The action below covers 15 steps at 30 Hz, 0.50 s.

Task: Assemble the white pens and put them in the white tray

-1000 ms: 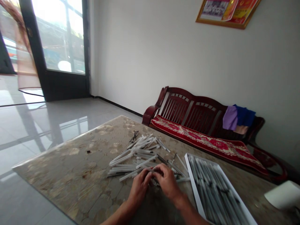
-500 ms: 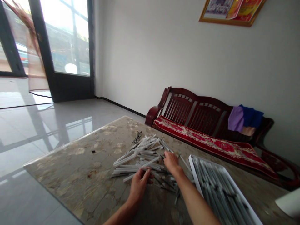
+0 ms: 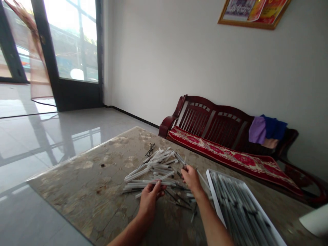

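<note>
A loose heap of slim white plastic tubes (image 3: 138, 175) lies on the patterned table (image 3: 77, 191). My left hand (image 3: 150, 198) is at the heap's near side, thumb and fingers closed on a white tube (image 3: 167, 183) that points right. To its right, my right hand (image 3: 191, 177) is pinched at the heap's far right edge. A small, thin piece shows at its fingertips, too blurred to name. Dark thin sticks (image 3: 180, 200) lie between and below the hands. Beside my right forearm is a white open box (image 3: 214, 196) filled with rows of greyish, pen-like sticks (image 3: 239, 205).
Black-framed glasses (image 3: 150, 149) rest behind the heap. A white cylinder (image 3: 315, 220) is at the right edge. Beyond the table stands a dark red wooden bench (image 3: 200, 116) with a floral cushion (image 3: 217, 148) and folded cloths (image 3: 266, 130). A glass door (image 3: 74, 92) is at left.
My right hand has shifted slightly right, and a thin piece now shows at its fingertips. The left hand has moved slightly left and up, with a white tube now visible at its fingers.
</note>
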Tool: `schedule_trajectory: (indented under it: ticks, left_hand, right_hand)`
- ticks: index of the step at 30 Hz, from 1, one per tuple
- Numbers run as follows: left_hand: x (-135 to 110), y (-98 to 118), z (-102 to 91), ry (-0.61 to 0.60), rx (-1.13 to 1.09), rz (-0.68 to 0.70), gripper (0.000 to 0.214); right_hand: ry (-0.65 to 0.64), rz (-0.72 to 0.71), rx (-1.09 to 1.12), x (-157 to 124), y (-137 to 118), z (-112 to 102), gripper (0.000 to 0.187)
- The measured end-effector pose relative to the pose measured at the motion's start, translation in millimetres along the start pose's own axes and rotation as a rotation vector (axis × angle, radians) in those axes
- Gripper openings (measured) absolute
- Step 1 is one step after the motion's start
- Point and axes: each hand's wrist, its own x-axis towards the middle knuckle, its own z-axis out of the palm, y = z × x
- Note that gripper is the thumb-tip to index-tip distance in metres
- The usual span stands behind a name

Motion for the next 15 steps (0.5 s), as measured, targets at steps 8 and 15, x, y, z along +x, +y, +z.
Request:
schedule_trajectory:
  ticks: [8,15]
  left_hand:
    - [0,3,3.7,0.033,-0.159,-0.07,0.007]
    - [-3,5,5.1,-0.008,-0.166,-0.093,0.007]
  right_hand:
    - [0.188,0.028,0.983,-68,-5,11,0.04]
    - [0.178,0.014,0.982,-72,-9,21,0.038]
